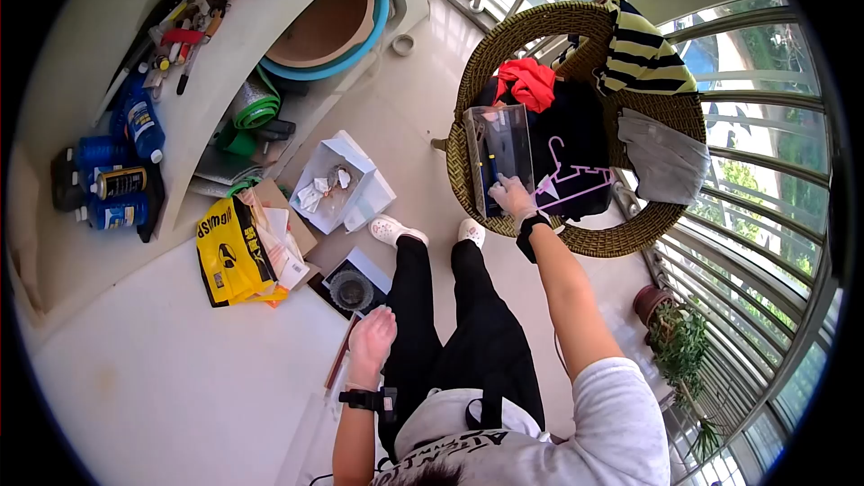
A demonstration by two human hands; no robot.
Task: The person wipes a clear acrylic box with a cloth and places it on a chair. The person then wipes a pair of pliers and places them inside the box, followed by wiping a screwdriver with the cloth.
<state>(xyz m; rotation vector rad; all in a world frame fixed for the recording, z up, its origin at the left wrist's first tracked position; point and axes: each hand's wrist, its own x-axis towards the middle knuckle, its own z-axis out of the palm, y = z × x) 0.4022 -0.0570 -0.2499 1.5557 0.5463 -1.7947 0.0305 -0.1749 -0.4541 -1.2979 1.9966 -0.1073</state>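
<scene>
My right hand (pixel 514 198), in a thin translucent glove, reaches to the lower end of a clear plastic box (pixel 510 139) on the wicker chair (pixel 621 238). Its fingers are closed at the end of a slim blue-and-yellow pen-like stick (pixel 491 165); the exact grip is partly hidden. Beside this hand lies a pink clothes hanger (pixel 576 184) on dark cloth (pixel 576 117). My left hand (pixel 372 342), also gloved, hangs near my left thigh with extended fingers and nothing visible in it. A reddish-brown stick (pixel 338 358) is close to its side.
Red cloth (pixel 526 83), a striped garment (pixel 641 49) and grey cloth (pixel 661 155) lie on the chair. On the floor are a white box (pixel 333 166), a yellow bag (pixel 231 252) and a glass bowl (pixel 351 290). Blue bottles (pixel 142 121) stand on the left shelf; railings line the right.
</scene>
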